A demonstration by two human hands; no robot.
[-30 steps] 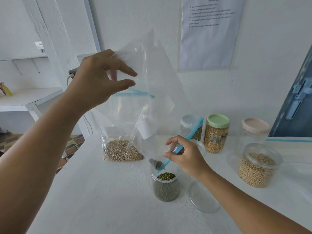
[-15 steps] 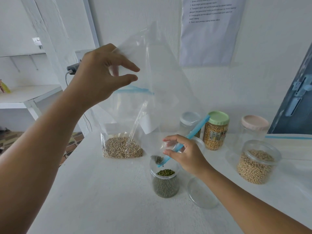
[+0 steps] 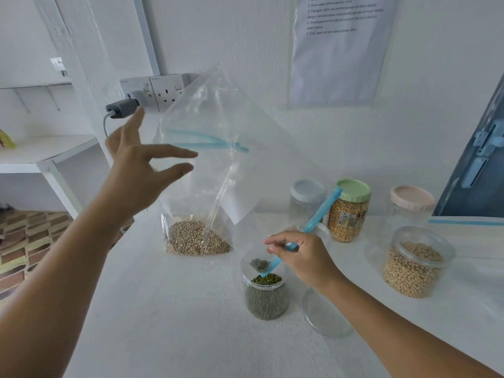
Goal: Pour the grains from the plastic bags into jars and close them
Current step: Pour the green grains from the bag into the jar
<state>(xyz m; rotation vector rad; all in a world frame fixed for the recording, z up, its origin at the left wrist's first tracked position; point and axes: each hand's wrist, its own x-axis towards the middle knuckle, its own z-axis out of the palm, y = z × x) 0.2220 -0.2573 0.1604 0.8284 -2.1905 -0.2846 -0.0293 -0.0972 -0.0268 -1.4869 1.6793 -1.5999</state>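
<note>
An almost empty clear plastic bag (image 3: 253,137) is tipped upside down, its blue zip mouth over the open jar of green mung beans (image 3: 267,296). A few beans (image 3: 259,264) sit in the bag's mouth just above the jar. My right hand (image 3: 302,257) pinches the blue zip edge there. To the left of the bag's upper part, my left hand (image 3: 144,165) is raised with fingers spread and holds nothing. The jar's clear lid (image 3: 327,317) lies on the table to its right.
A second zip bag with beige grains (image 3: 196,238) stands behind the mung jar. An open soybean jar (image 3: 414,268), a green-lidded corn jar (image 3: 349,211), a grey-lidded jar (image 3: 308,200) and a pink-lidded jar (image 3: 411,205) stand at the right. Wall sockets (image 3: 161,91) with a plugged charger (image 3: 121,109) are behind.
My left hand has let go of the bag's raised corner and spread its fingers. The right hand still pinches the zip edge over the jar.
</note>
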